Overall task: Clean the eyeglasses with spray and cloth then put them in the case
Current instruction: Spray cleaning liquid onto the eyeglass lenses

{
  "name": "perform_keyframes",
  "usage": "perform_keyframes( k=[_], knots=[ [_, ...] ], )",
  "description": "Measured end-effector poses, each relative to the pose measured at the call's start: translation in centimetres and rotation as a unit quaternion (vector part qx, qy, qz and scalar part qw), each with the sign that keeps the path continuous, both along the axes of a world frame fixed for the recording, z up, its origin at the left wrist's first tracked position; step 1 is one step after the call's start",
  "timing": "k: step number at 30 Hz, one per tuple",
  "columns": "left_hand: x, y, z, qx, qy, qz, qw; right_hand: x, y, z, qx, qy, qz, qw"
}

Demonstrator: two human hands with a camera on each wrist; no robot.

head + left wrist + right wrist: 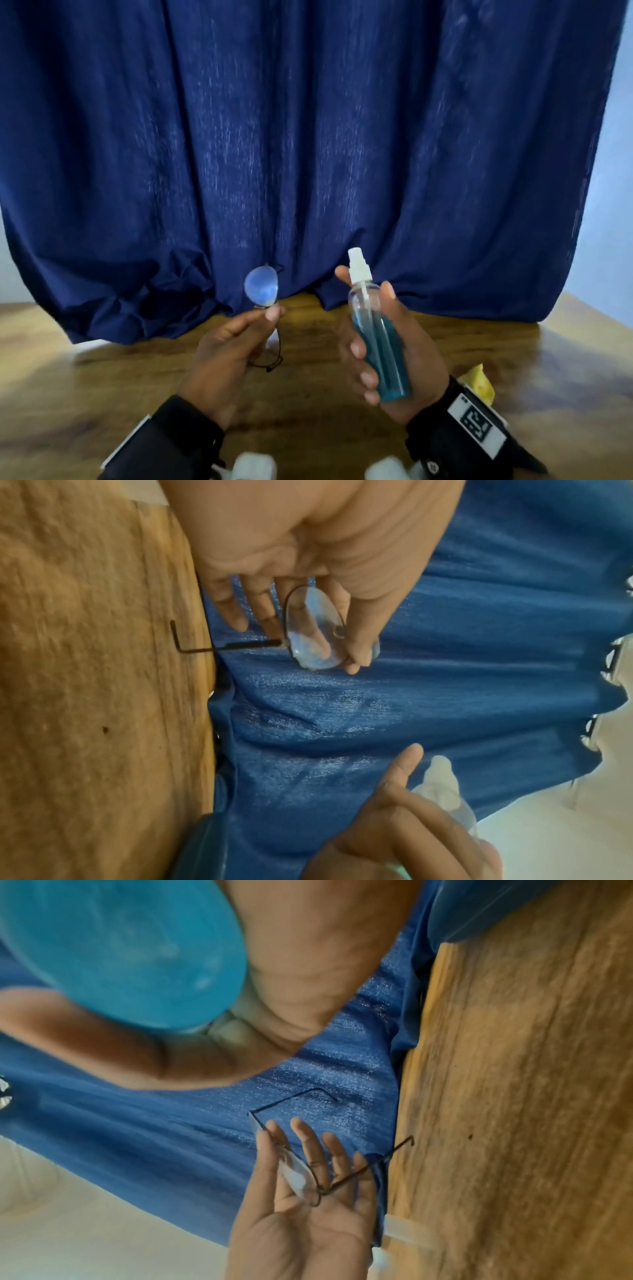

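Note:
My left hand pinches the thin black-wire eyeglasses by the lower rim of one lens and holds them upright above the table. One temple arm hangs down behind the fingers. The left wrist view shows the thumb and fingers on either side of the lens. My right hand grips a clear spray bottle of blue liquid, upright, a hand's width right of the glasses. Its white nozzle stands beside the forefinger. From the right wrist I see the bottle's base and the glasses.
A wooden table lies below both hands. A dark blue curtain hangs behind and bunches onto the table's far edge. A yellow cloth peeks out behind my right wrist. A white object lies at the curtain's foot, left.

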State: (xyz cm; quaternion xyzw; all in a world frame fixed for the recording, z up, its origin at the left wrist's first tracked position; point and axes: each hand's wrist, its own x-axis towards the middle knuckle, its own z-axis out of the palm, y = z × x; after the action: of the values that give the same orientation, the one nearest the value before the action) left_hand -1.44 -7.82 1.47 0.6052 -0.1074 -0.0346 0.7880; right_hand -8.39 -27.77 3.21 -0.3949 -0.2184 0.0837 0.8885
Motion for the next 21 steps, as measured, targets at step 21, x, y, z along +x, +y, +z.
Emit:
perform_keyframes(
  k=[21],
  knots=[
    [-1.1,-0.4,0.4,-0.018,-0.093,0.024,0.995,-1.3,0.6,1.3,0.085,-0.076,0.17,0.979]
  ],
)
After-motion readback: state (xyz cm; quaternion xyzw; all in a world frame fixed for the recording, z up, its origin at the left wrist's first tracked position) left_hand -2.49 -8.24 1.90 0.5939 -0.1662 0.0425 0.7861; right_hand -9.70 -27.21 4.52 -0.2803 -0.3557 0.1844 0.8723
